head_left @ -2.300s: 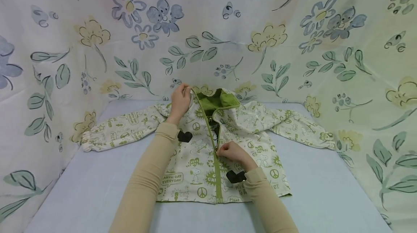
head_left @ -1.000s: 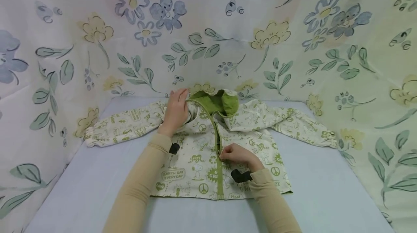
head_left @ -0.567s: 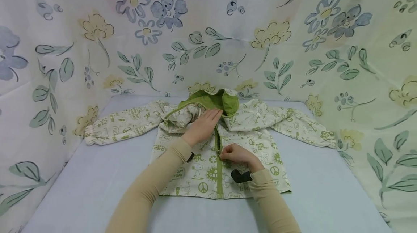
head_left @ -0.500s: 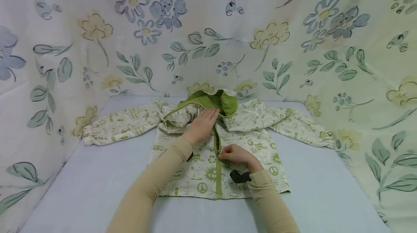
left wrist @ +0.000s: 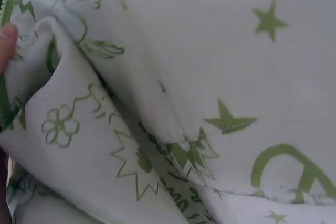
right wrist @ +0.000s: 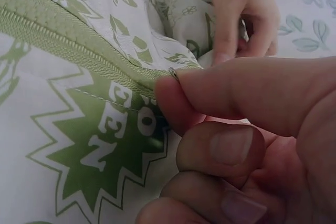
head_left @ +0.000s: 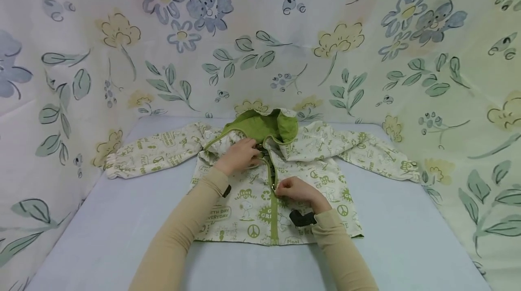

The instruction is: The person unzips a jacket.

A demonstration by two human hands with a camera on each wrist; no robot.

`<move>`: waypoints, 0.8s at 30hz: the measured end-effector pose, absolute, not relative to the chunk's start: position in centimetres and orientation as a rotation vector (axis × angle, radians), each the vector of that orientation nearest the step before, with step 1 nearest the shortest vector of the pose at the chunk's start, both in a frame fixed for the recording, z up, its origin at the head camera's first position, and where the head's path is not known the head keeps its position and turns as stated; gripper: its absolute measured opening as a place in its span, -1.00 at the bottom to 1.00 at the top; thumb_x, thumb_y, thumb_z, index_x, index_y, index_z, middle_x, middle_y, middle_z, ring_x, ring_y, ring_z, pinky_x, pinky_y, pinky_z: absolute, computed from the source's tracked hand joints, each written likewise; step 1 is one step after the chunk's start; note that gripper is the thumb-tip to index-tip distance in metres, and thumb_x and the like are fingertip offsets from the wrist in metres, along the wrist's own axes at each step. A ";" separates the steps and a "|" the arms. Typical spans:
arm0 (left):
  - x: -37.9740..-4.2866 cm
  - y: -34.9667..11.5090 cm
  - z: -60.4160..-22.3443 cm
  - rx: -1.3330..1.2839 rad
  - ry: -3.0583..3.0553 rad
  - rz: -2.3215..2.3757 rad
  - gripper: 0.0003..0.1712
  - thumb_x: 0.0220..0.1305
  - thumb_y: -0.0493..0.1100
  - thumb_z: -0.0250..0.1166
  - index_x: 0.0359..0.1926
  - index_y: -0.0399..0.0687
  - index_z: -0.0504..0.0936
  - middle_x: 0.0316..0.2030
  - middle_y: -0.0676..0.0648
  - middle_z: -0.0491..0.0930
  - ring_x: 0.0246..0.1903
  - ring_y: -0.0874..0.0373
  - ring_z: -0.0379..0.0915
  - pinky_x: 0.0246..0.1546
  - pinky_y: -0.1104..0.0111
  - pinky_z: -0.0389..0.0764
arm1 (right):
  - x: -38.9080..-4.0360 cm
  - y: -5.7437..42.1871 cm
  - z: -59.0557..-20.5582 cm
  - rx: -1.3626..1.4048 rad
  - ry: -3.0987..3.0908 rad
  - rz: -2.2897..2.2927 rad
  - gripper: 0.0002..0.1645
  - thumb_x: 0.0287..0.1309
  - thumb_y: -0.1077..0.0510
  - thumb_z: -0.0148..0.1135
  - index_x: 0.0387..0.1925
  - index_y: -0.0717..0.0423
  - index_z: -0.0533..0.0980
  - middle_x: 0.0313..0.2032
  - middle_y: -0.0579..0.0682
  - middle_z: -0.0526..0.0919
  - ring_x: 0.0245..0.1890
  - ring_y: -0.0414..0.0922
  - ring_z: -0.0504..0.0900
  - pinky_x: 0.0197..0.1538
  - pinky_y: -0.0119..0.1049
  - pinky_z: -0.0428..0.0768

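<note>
The jacket (head_left: 258, 191) is lying front side up on the pale surface (head_left: 134, 218), its sleeves (head_left: 152, 150) stretching out to either side and its green-lined hood (head_left: 264, 126) gaping at the far end. From my remote post I am reading this layout as deliberate: with most of the cloth lying flat, the zipper (head_left: 274, 218) is running down the middle, where both hands are reaching it easily. Below the pull its two sides are meeting in one green band; above, they are parting and a dark strip of the inside is showing.

My right hand (head_left: 296, 190) is pinching the small metal zipper pull (right wrist: 174, 73) between thumb and forefinger, the other fingers curling in toward the palm. I am putting that tip pinch down to size – the pull is offering little else to hold.

My left hand (head_left: 239, 155) is gripping the jacket's loose front edge (head_left: 266, 162) just below the hood opening, its fingers bending at the cloth. The left wrist view is catching little more than a fingertip (left wrist: 6, 45) beside the green edge, so I am relying mainly on the head view here; how firmly it is holding, I cannot tell. I am judging that it is steadying this side – the cloth nearby is buckling into soft folds.
</note>
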State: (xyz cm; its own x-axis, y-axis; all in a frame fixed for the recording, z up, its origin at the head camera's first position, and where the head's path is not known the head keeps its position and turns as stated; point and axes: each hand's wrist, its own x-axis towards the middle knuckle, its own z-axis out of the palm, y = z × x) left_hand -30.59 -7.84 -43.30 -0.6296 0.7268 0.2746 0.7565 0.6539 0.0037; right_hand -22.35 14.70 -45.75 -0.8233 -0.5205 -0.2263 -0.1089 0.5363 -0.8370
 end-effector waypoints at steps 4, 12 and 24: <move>-30.7 -8.6 -42.5 -1.225 -2.659 -0.413 -0.85 0.13 0.00 0.15 -0.42 0.07 0.56 -0.47 0.07 0.27 -0.48 0.21 0.15 -0.44 0.39 0.25 | -22.3 14.7 -45.7 -0.480 2.311 -1.243 -0.73 0.12 0.12 0.08 -0.50 0.26 0.53 -0.53 0.04 0.49 -0.74 -0.21 0.21 -0.58 -0.35 0.29; -30.4 -9.2 -40.8 -1.272 -2.632 -0.993 -0.69 0.27 0.01 -0.03 -0.45 -0.09 0.47 -0.53 0.03 0.31 -0.51 0.20 0.21 -0.30 0.32 0.32 | -22.0 14.9 -45.5 -0.422 2.341 -1.326 -0.74 0.13 0.11 0.08 -0.52 0.23 0.49 -0.62 -0.03 0.39 -0.70 -0.20 0.21 -0.55 -0.36 0.26; -30.4 -9.3 -40.6 -1.100 -2.678 -1.370 -0.64 0.27 -0.02 -0.02 -0.47 -0.23 0.41 -0.53 -0.10 0.33 -0.60 0.07 0.16 -0.53 0.26 0.25 | -20.9 14.5 -45.0 -0.374 2.270 -1.423 -0.77 0.12 0.12 0.09 -0.52 0.20 0.46 -0.64 -0.04 0.33 -0.73 -0.20 0.15 -0.61 -0.36 0.22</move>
State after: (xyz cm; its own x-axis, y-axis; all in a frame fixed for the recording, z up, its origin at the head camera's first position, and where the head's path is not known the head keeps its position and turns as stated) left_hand -30.37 -9.28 -40.63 -0.7625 0.6000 0.2420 0.5473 0.3987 0.7359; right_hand -20.94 14.52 -45.03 -0.8699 -0.4434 -0.2162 0.0012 0.4364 -0.8997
